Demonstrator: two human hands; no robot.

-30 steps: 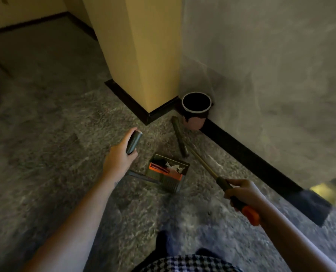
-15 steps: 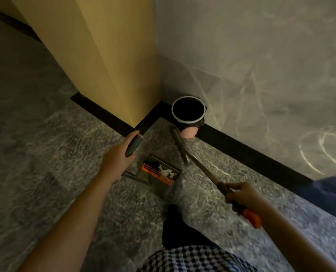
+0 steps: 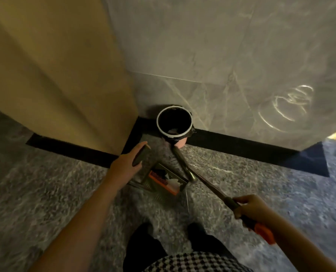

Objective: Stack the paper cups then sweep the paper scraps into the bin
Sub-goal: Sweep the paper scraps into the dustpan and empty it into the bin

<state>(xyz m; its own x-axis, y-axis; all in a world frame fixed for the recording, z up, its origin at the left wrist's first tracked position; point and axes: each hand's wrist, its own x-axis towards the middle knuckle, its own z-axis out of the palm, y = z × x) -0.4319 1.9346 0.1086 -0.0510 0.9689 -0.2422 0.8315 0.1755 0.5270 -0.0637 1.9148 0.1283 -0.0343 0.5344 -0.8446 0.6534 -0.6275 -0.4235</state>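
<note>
**Dustpan and broom by the bin**

The left hand (image 3: 127, 163) has its fingers curled around the dark dustpan handle (image 3: 141, 156). The dustpan (image 3: 159, 169) sits low over the floor (image 3: 45, 183), just in front of the person's feet (image 3: 141, 240). I cannot tell if it touches the floor. It has an orange comb strip (image 3: 163, 179) on one edge. White paper scraps (image 3: 173, 182) lie inside the pan.

The right hand (image 3: 250, 210) grips the long broom stick (image 3: 208, 185) tight, near its orange end (image 3: 264, 233). The dark broom head (image 3: 183, 163) is down on the floor, just beside the dustpan. Its far tip reaches the bottom of the bin.

The bin (image 3: 181, 143) is small, round and pink, with a white rim and a black bag inside. It stands upright in the corner where the yellow wall (image 3: 55, 75) meets the grey wall (image 3: 222, 55). There looks to be something pale at the bottom of the bin, but it is too dark to be sure.
</note>
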